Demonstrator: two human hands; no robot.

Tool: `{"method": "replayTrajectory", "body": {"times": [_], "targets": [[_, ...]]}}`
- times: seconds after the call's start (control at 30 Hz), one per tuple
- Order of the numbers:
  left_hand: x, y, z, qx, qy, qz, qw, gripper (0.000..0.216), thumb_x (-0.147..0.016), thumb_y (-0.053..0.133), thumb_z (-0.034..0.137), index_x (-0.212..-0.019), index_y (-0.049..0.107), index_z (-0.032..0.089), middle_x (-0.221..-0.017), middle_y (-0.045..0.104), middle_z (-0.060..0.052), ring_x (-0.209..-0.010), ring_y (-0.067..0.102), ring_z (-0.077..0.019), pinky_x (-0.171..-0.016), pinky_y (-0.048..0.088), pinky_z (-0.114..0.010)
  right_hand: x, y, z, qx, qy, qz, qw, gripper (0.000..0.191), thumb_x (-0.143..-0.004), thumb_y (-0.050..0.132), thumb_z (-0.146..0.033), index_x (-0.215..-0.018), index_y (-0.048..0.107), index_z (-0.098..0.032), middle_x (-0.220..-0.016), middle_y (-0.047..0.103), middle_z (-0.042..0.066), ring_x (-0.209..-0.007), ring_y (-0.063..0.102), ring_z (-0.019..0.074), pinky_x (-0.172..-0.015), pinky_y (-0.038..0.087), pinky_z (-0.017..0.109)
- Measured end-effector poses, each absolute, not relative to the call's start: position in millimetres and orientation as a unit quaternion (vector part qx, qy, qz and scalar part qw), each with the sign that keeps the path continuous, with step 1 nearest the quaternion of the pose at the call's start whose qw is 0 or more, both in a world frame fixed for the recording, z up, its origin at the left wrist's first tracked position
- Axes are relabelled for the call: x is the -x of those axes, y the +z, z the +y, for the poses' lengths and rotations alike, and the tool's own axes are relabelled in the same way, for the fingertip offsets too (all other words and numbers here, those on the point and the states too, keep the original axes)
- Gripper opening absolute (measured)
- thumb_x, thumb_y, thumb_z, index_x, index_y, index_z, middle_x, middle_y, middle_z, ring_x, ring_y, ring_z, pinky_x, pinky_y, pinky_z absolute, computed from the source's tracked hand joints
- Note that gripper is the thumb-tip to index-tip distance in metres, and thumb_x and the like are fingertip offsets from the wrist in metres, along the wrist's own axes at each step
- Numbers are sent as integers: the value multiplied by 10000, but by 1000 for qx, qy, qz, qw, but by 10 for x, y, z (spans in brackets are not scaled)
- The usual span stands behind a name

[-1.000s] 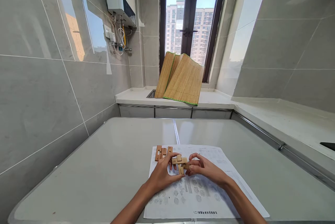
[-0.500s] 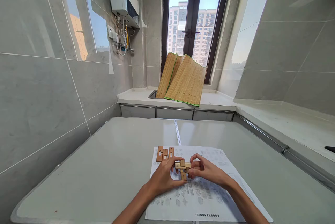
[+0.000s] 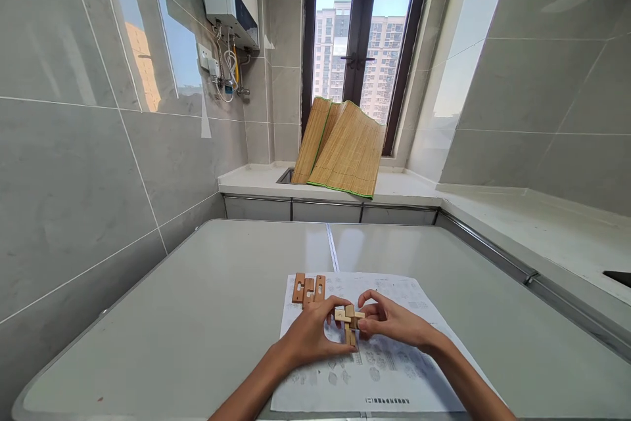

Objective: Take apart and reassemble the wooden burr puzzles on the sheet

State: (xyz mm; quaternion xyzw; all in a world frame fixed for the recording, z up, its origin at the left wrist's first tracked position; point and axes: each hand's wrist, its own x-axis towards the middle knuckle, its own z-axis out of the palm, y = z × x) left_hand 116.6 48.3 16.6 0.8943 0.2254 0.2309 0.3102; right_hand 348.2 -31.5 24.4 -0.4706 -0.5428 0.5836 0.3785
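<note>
Between my hands is a small wooden interlocking puzzle [image 3: 350,317], made of several light notched blocks crossed together. My left hand [image 3: 315,330] grips it from the left, thumb at the bottom block and index finger near the upper left block. My right hand [image 3: 387,321] pinches the block end on the right side, its index finger bent above. Just beyond my left hand, three reddish-brown notched puzzle pieces [image 3: 298,288] lie side by side. A white printed instruction sheet [image 3: 320,395] with small diagrams is spread beneath the puzzle.
The sheet lies on a pale, glossy table [image 3: 162,329] with a seam down its middle. Past the far edge, a folded bamboo mat [image 3: 348,152] leans on a white ledge [image 3: 409,194] before the window. A tiled wall [image 3: 73,191] borders the left side.
The puzzle has shifted slightly right and nearer to me and has turned a little in my hands. Both hands keep their hold. The whole view has drifted slightly.
</note>
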Motion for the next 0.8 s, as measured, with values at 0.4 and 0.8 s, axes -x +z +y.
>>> {"method": "replayTrajectory", "body": {"times": [0.4, 0.8], "targets": [[-1218, 196, 439, -909, 229, 186, 296, 655, -676, 835, 298, -1277, 575, 276, -1078, 721, -16, -898, 648, -224, -776, 483, -297, -3460, 128, -330, 433, 601, -539, 402, 514, -749, 832, -482, -1036, 470, -257, -963, 684, 8, -889, 652, 186, -820, 482, 330], [-1243, 129, 524, -860, 283, 243, 349, 667, -667, 874, 422, -1253, 585, 284, -971, 712, 5, -825, 641, -200, -775, 507, -318, -3314, 104, -335, 440, 527, -558, 466, 434, -906, 593, -631, -1117, 476, -269, -874, 664, -2, -839, 680, 207, -855, 525, 396]]}}
